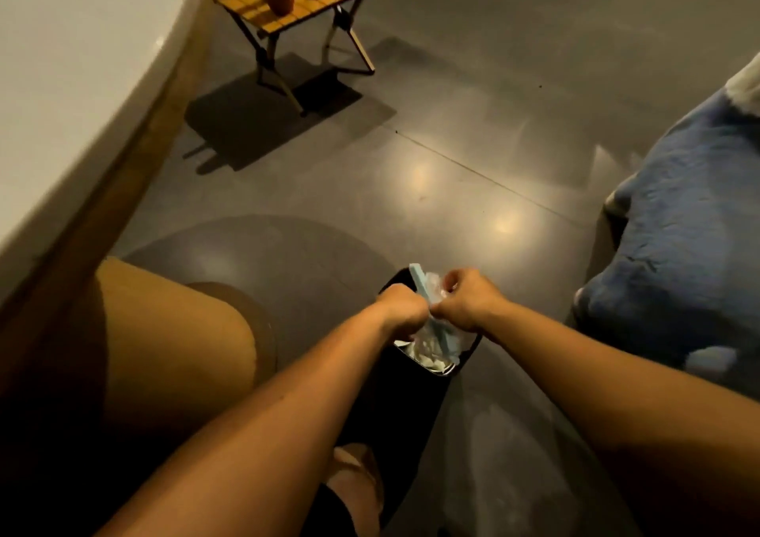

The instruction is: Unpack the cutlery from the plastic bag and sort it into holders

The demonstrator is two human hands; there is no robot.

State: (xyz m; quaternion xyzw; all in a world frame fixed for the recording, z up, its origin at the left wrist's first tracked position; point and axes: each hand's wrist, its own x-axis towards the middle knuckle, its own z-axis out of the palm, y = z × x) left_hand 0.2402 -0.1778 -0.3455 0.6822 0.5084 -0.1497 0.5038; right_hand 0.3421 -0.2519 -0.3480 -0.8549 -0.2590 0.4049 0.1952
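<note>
Over the grey floor (pixel 473 133) both my fists, left hand (pixel 401 308) and right hand (pixel 469 300), pinch the bag (pixel 432 333) (above a bin (pixel 411 396)); better tear slowly.

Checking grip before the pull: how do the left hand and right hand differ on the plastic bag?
The left hand sits lower and nearer the person, fisted; the right hand sits higher, its fingers pinching the plastic bag up by the light blue strip. Shared: both are closed on the bag, almost touching, above the black bin.
</note>
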